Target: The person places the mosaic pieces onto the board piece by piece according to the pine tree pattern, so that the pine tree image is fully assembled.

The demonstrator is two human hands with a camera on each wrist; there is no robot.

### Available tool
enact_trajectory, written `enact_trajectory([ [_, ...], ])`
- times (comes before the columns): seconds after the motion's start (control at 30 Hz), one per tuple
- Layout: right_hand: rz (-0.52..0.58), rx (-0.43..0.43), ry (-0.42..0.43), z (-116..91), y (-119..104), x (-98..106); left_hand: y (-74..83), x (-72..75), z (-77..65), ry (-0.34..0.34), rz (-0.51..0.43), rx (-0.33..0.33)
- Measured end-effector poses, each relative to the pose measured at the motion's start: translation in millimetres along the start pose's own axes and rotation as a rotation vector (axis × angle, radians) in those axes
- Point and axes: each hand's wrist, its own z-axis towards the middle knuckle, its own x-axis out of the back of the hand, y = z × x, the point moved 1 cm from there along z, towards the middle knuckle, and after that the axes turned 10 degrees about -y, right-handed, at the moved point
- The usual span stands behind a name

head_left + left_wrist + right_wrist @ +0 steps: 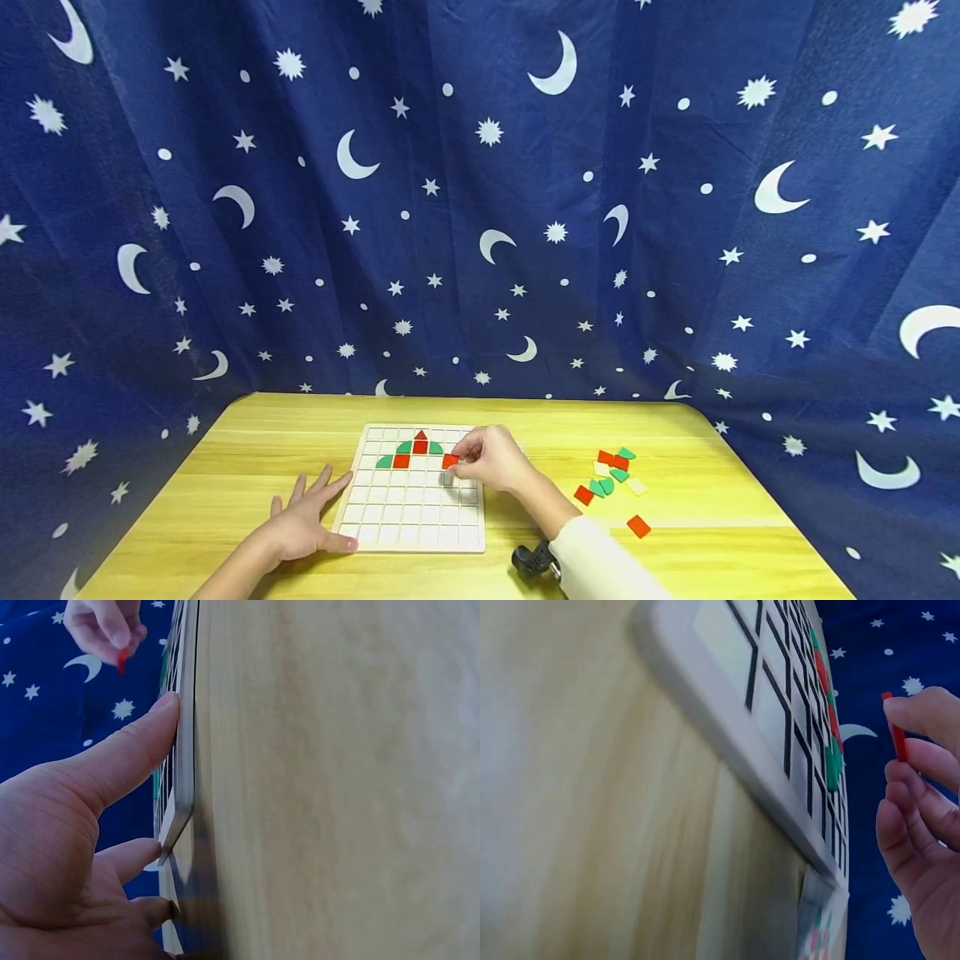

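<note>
- The right hand (491,457) has its grip closed on a red tile (450,461), pinched between thumb and index finger; the wrist view on that side shows the tile nearly edge-on.
- That tile is held above the white grid board (415,517), towards its right side, roughly level with the lower row of coloured pieces and apart from them.
- The left hand (303,525) lies at the board's left side with its fingers spread and nothing in its grip; its thumb touches the near left corner and its index finger reaches the left edge.
- The board lies flat on the wooden worktop (262,442), most of its squares bare.
- Near the board's far side, a red triangle (421,436) sits directly beyond a red square (421,447).
- A green piece with a curved edge (406,447) lies just left of that square, and another (436,448) just right of it.
- One row nearer, a second red square (402,461) has a third green curved piece (385,462) just to its left.
- Right of the board, well apart from it, loose red, green and pale yellow pieces (607,485) are scattered, a few touching or overlapping; one red piece (639,526) lies nearest the person.
- A black object (532,561) shows beside the pale right sleeve (603,562).
- Behind the worktop hangs a dark blue curtain (450,217) with white moons, stars and dots.
</note>
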Motion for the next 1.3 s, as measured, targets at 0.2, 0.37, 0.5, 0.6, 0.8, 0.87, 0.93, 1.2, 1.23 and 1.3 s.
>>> enact_trajectory([
  [0.2, -0.036, -0.001, -0.038, 19, 1, -8, 12.3, 2.8, -6.2, -0.027, -0.001, 0.015],
  [0.37, -0.083, -0.023, -0.052, 27, 1, -12, 5.5, 1.1, -1.9, -0.020, -0.002, 0.019],
  [0.5, -0.142, -0.038, -0.050, 32, 1, -12, 0.7, 0.3, 0.7, -0.004, -0.012, -0.001],
  [0.6, -0.163, -0.044, -0.059, 35, 1, -12, 0.5, 0.2, 0.4, -0.005, -0.008, -0.007],
  [0.8, -0.164, -0.048, -0.119, 38, 3, -12, 1.9, 0.0, -0.6, -0.008, 0.012, 0.002],
  [0.87, -0.166, -0.049, -0.129, 38, 3, -13, 5.3, 1.1, -3.1, -0.011, 0.007, 0.010],
  [0.93, -0.176, -0.051, -0.134, 38, 4, -14, 10.3, 2.5, -6.7, -0.023, 0.002, 0.019],
  [1.2, -0.167, -0.061, -0.133, 38, 8, -17, 28.6, 6.7, -16.1, -0.033, 0.005, 0.013],
  [1.23, -0.166, -0.059, -0.131, 39, 9, -17, 29.2, 6.7, -16.4, -0.032, 0.004, 0.015],
  [1.3, -0.170, -0.055, -0.131, 39, 9, -17, 29.2, 6.6, -16.6, -0.029, 0.002, 0.014],
])
